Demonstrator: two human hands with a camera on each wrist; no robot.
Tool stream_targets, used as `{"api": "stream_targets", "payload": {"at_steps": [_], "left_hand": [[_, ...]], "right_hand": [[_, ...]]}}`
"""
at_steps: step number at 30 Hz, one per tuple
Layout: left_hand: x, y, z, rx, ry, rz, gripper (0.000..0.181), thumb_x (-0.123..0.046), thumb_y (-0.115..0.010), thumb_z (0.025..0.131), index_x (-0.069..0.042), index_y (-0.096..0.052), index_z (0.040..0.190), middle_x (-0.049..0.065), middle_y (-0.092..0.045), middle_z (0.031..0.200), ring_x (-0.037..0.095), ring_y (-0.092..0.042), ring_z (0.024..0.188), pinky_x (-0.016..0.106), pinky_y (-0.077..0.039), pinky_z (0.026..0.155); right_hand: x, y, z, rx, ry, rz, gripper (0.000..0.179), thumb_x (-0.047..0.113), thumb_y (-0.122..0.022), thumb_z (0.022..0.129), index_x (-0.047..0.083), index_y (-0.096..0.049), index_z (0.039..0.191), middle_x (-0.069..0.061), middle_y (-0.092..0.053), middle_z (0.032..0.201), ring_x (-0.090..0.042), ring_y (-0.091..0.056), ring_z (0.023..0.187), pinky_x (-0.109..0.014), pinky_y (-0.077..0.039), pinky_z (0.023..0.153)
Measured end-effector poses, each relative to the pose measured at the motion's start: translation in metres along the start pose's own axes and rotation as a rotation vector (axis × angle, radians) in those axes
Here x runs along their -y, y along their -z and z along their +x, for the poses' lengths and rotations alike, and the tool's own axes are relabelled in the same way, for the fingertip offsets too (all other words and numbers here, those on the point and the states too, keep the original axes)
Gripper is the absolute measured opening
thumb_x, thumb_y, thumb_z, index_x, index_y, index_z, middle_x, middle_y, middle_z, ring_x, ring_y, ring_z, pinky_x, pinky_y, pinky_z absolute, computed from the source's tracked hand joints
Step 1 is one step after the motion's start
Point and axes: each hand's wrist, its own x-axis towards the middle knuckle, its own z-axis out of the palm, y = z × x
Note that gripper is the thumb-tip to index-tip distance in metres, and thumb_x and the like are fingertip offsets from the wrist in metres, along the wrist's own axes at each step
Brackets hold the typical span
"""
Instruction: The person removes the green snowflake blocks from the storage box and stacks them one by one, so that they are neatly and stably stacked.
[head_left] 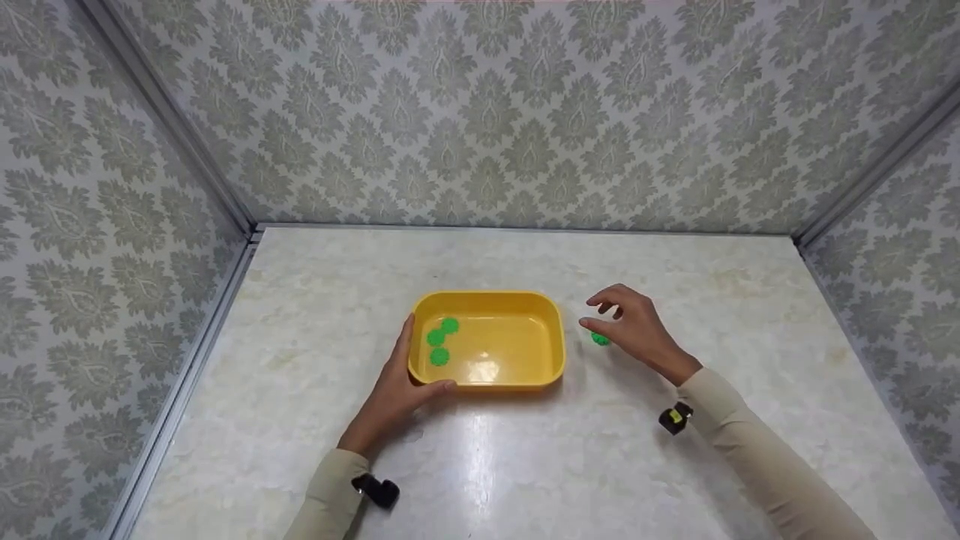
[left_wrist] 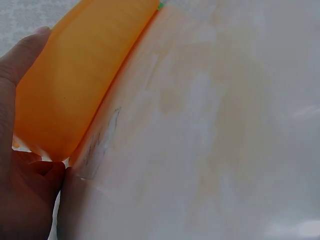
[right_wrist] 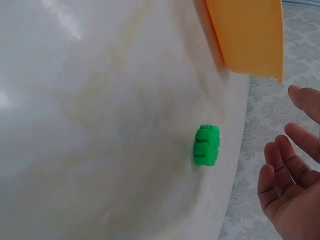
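A yellow rectangular tub [head_left: 525, 349] stands on the table, with three small green scalloped pieces [head_left: 439, 356] lying at the left of its floor. My left hand [head_left: 394, 386] grips the tub's near left corner, the thumb along the near wall and the fingers at the left side. Right of the tub, my right hand [head_left: 630, 322] hovers with fingers loosely curved and apart, holding nothing. Just below it another green scalloped piece [head_left: 601, 339] lies on the table, partly covered by the hand in the head view. The right wrist view shows this green piece [right_wrist: 207, 145] apart from the fingers.
The pale marbled table [head_left: 480, 465] reaches to a patterned wall [head_left: 487, 112] at the back, with similar walls left and right. A metal frame rail [head_left: 187, 405] runs along the left edge. Each wrist carries a small black camera [head_left: 675, 418].
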Motion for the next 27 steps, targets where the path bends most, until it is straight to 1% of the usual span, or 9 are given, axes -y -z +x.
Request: {"api": "stream_targets", "payload": {"at_steps": [4, 10, 14, 17, 20, 23, 27], "left_hand": [[0.000, 0.000, 0.000, -0.005, -0.001, 0.007, 0.131, -0.031, -0.096, 0.088, -0.018, -0.002, 0.179, 0.008, -0.012, 0.185, 0.030, -0.019, 0.168, 0.053, -0.019, 0.134], [0.000, 0.000, -0.001, -0.001, 0.001, 0.006, 0.132, -0.033, -0.096, 0.088, -0.025, -0.001, 0.179, 0.005, -0.012, 0.185, 0.028, -0.018, 0.168, 0.052, -0.018, 0.134], [0.001, 0.000, -0.001, 0.000, -0.001, 0.014, 0.132, -0.034, -0.096, 0.088, -0.021, -0.001, 0.179, 0.006, -0.011, 0.185, 0.029, -0.017, 0.168, 0.053, -0.018, 0.134], [0.001, 0.001, -0.001, -0.003, 0.000, 0.016, 0.132, -0.034, -0.096, 0.088, -0.019, -0.002, 0.179, 0.006, -0.011, 0.185, 0.029, -0.017, 0.168, 0.054, -0.018, 0.134], [0.000, 0.001, -0.001, -0.003, 0.003, 0.013, 0.133, -0.034, -0.097, 0.087, -0.021, -0.002, 0.179, 0.005, -0.012, 0.185, 0.028, -0.017, 0.168, 0.054, -0.018, 0.134], [0.001, 0.001, 0.000, 0.000, 0.004, 0.009, 0.133, -0.034, -0.097, 0.087, -0.022, -0.001, 0.179, 0.006, -0.012, 0.185, 0.028, -0.018, 0.168, 0.052, -0.019, 0.134], [0.002, 0.000, 0.001, 0.003, -0.003, 0.007, 0.133, -0.032, -0.097, 0.087, -0.022, -0.002, 0.179, 0.007, -0.012, 0.185, 0.028, -0.018, 0.168, 0.051, -0.020, 0.134]], "right_hand": [[0.005, -0.004, 0.004, 0.017, 0.009, 0.000, 0.033, 0.023, -0.090, 0.095, 0.004, -0.080, 0.120, -0.017, -0.074, 0.119, -0.026, -0.067, 0.106, -0.044, -0.055, 0.089], [0.013, -0.009, 0.009, 0.044, 0.032, 0.015, 0.031, 0.024, -0.090, 0.096, 0.007, -0.080, 0.120, -0.017, -0.073, 0.122, -0.028, -0.068, 0.107, -0.047, -0.054, 0.091], [0.017, -0.012, 0.012, 0.057, 0.037, 0.022, 0.030, 0.023, -0.090, 0.096, 0.008, -0.080, 0.120, -0.017, -0.073, 0.121, -0.032, -0.069, 0.108, -0.047, -0.054, 0.091], [0.021, -0.015, 0.015, 0.060, 0.044, 0.030, 0.029, 0.020, -0.090, 0.096, 0.007, -0.080, 0.119, -0.016, -0.074, 0.119, -0.038, -0.069, 0.108, -0.051, -0.057, 0.090], [0.025, -0.018, 0.018, 0.068, 0.056, 0.044, 0.028, 0.020, -0.089, 0.096, 0.007, -0.080, 0.120, -0.017, -0.074, 0.118, -0.041, -0.069, 0.108, -0.054, -0.057, 0.090], [0.027, -0.022, 0.020, 0.080, 0.075, 0.057, 0.029, 0.020, -0.088, 0.097, 0.005, -0.080, 0.120, -0.016, -0.074, 0.118, -0.040, -0.069, 0.108, -0.055, -0.057, 0.090], [0.031, -0.025, 0.022, 0.091, 0.089, 0.056, 0.029, 0.022, -0.088, 0.097, 0.005, -0.081, 0.120, -0.010, -0.075, 0.117, -0.035, -0.068, 0.107, -0.055, -0.057, 0.091]]}}
